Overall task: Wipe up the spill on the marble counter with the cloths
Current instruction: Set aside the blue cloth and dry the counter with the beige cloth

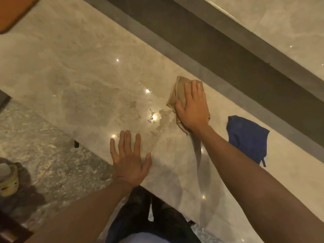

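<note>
I see the right hand point(193, 109) lying flat on the tan cloth point(177, 95), fingers straight, pressing it on the marble worktop point(78, 71) near the far edge. The spill point(152, 118) shines just beside this cloth, between the two hands. The left hand point(128, 158) is spread open with straight fingers at the near edge and holds nothing. The blue cloth point(249, 139) lies crumpled on the worktop, apart from the right forearm.
</note>
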